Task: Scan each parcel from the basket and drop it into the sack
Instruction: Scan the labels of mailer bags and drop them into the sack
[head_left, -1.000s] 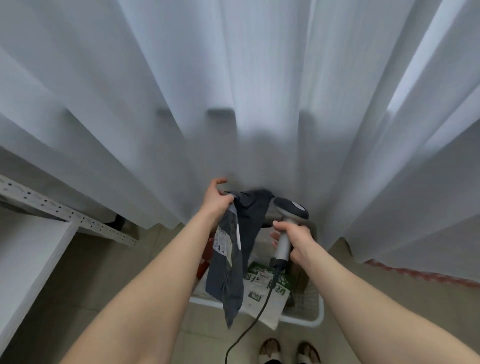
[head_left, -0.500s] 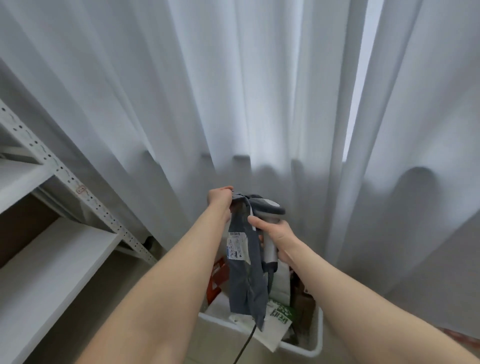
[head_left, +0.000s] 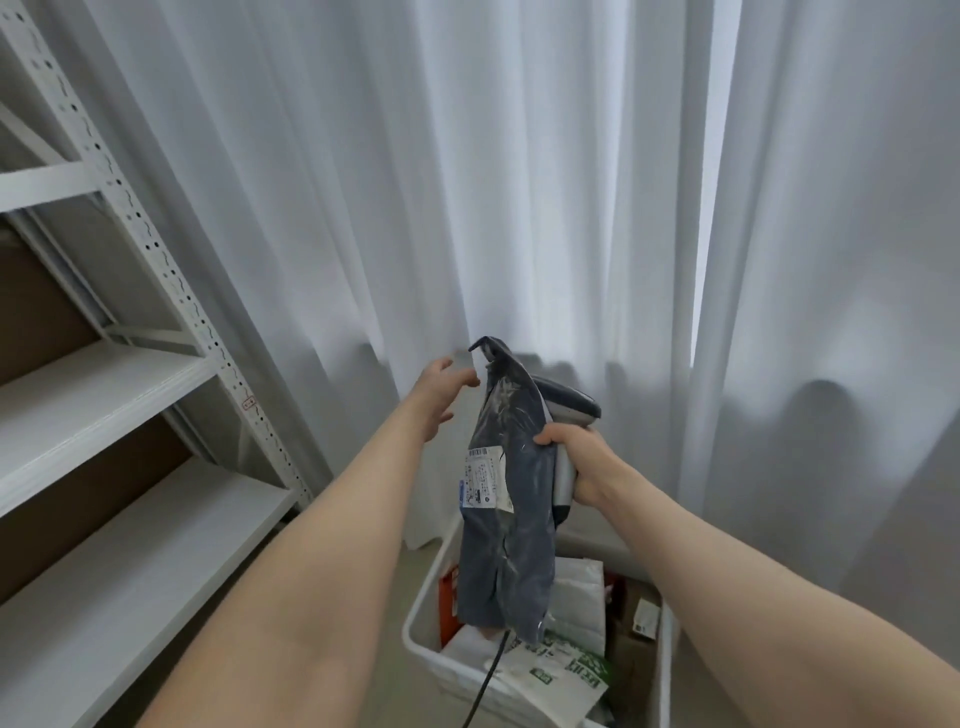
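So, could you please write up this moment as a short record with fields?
Parcel: dark grey plastic mailer parcel, hangs above white plastic basket, label towards camera
Left hand: open, beside its top
Right hand: grips grey handheld scanner; fingers overlap the mailer's edge
Basket: holds more parcels
Sack: not in view

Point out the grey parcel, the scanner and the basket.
grey parcel (head_left: 501, 566), head view, on its body below the label.
scanner (head_left: 566, 400), head view, on its dark head.
basket (head_left: 415, 635), head view, on its near-left corner rim.
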